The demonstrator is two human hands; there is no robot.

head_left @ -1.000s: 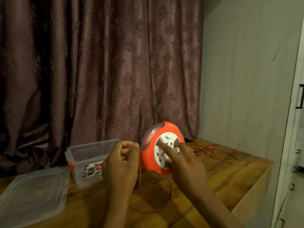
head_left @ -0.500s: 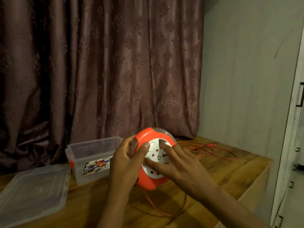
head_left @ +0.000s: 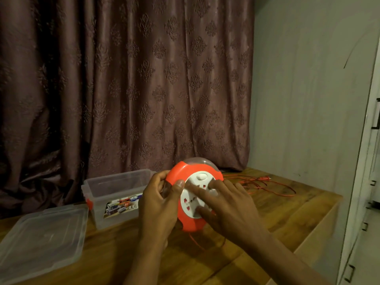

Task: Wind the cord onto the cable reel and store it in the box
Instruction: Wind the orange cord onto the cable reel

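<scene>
An orange cable reel [head_left: 181, 173] with a white socket face is held above the wooden table [head_left: 287, 214]. My left hand [head_left: 159, 204] grips its left rim, thumb on the front. My right hand [head_left: 228, 204] lies spread on the white face, fingers pressing it. The thin orange cord [head_left: 267, 185] lies in loose loops on the table at the right, and a stretch of it hangs from under the reel. A clear plastic box [head_left: 115, 190] stands open to the left of the reel.
The box's clear lid [head_left: 43, 237] lies flat at the table's left front. A dark patterned curtain [head_left: 127, 83] hangs behind. A wall and a white cabinet [head_left: 368, 182] stand at the right, past the table's edge.
My left hand moved from beside the reel onto its rim. The reel has tilted and shifted a little, and my right hand's fingers have turned round on the white face.
</scene>
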